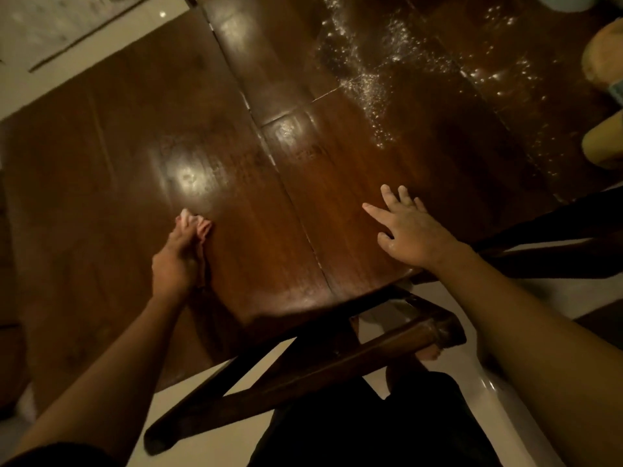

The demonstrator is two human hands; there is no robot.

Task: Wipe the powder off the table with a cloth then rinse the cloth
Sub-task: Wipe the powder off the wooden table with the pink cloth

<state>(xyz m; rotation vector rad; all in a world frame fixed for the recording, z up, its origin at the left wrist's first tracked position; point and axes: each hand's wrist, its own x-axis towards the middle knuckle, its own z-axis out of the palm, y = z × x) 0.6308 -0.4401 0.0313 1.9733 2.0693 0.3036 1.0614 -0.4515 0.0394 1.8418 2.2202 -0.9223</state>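
A dark wooden table (276,203) fills most of the view, its top made of boards with visible seams and a glossy patch of reflected light; white powder (377,82) is scattered in streaks and specks across the far right part of it, well apart from both hands; the left hand (178,254) is closed around a small pale pink cloth (197,227), which pokes out beyond the fingers and sits low over the near left part of the tabletop, though contact cannot be told; the right hand (409,230) lies flat near the table's front edge, fingers spread apart and holding nothing; both forearms reach in from the bottom corners; below the table's edge a wooden chair (303,362) shows its dark rails over a pale floor (209,443); at the right edge of the table stand blurred yellowish objects (603,143) that cannot be identified.
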